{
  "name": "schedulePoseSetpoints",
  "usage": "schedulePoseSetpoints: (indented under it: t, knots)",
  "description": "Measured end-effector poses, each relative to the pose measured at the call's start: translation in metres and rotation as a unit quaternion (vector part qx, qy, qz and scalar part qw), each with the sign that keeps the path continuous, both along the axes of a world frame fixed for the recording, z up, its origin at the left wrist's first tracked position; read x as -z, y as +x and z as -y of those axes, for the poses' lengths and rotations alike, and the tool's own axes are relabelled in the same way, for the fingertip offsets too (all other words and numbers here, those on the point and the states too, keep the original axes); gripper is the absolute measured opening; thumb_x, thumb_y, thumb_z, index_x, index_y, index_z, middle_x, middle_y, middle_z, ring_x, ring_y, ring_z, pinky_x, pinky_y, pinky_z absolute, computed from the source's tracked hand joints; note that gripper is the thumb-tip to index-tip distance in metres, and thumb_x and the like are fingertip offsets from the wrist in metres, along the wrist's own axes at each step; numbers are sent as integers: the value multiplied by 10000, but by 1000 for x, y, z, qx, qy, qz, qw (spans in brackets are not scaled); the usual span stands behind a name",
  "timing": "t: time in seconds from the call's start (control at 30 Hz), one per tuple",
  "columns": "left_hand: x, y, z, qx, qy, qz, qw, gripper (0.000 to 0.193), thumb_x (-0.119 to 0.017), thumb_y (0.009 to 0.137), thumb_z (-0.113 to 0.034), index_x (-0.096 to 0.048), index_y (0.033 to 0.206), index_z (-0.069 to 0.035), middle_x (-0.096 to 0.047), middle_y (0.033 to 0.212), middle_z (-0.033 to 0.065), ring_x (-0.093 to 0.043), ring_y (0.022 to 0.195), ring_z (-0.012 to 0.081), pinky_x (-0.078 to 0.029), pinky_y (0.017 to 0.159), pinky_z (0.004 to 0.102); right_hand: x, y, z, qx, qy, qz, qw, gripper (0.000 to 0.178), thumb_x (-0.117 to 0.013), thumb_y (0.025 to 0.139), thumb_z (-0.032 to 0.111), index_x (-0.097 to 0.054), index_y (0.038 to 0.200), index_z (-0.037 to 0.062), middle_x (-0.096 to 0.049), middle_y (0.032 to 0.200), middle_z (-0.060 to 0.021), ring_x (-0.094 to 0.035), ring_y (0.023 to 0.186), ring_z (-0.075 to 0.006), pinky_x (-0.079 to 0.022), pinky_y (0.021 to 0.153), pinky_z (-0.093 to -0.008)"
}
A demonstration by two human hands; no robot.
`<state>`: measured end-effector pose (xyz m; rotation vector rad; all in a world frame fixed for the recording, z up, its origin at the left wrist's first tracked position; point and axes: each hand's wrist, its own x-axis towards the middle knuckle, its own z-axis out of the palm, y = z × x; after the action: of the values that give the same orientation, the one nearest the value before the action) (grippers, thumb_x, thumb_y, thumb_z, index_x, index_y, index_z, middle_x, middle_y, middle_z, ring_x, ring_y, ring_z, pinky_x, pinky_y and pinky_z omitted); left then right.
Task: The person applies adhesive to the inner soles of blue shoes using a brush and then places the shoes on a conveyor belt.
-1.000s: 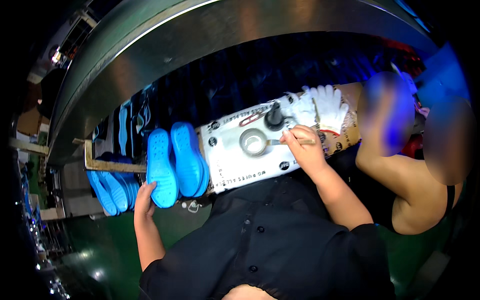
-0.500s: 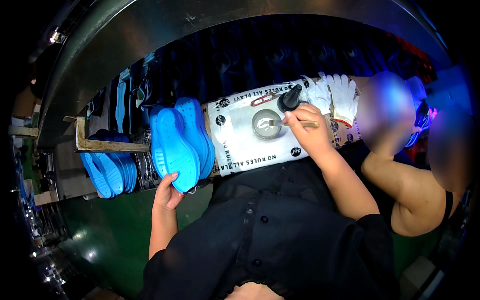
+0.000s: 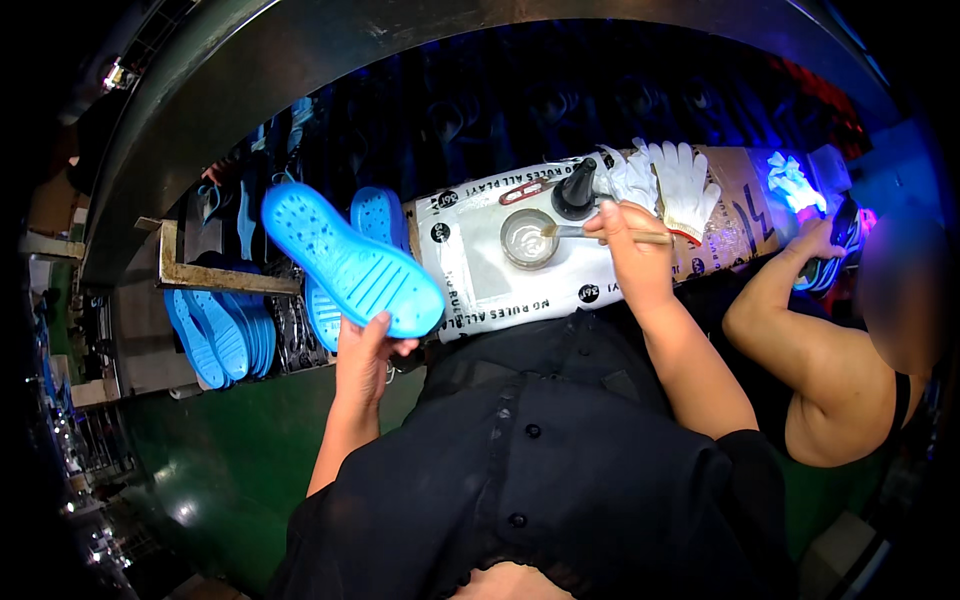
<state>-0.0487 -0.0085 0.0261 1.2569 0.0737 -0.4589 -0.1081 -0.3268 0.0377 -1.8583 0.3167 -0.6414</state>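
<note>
A blue shoe sole is gripped near its lower right end by my left hand, raised and tilted above other blue soles on the bench. My right hand holds a brush by its pale handle. The bristles are over the rim of a round jar with whitish liquid inside. Just behind the brush stands a black bottle with a pointed top. A red-handled tool lies beyond the jar.
White gloves lie right of the bottle. More blue soles stand in a row at left, below a worn metal bracket. Dark shoes fill the shadowed rack behind. A co-worker's arm reaches toward a lit shoe at right.
My left hand has lifted the top sole off the pile and turned it, its far end swinging left. The brush has risen slightly and its bristles shifted toward the jar's right rim.
</note>
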Motion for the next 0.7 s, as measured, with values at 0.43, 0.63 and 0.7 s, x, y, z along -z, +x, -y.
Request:
schedulePoseSetpoints:
  t: [0.43, 0.63, 0.7]
  knots:
    - [-28, 1, 81, -16, 126, 339, 932, 332, -647, 780, -52, -523, 1075, 36, -645, 935, 103, -625, 783, 150, -500, 734, 272, -60, -29, -22, -100, -153, 132, 974, 228, -559, 879, 161, -674, 711, 58, -607, 646, -22, -545, 616, -171, -411, 863, -400]
    - [-21, -2, 80, 13, 162, 432, 887, 339, -660, 734, -13, -539, 1048, 18, -646, 845, 104, -636, 733, 161, -496, 681, 279, -61, -24, -35, -138, -235, 143, 952, 171, -644, 812, 181, -663, 667, 91, -557, 596, -15, -527, 591, -198, -405, 857, -401]
    - [-19, -1, 79, 17, 166, 455, 875, 346, -663, 722, -2, -540, 1046, 15, -645, 825, 105, -641, 715, 174, -495, 667, 279, -62, -22, -38, -137, -254, 136, 948, 172, -644, 808, 175, -655, 658, 92, -555, 594, -13, -526, 589, -199, -406, 856, -400]
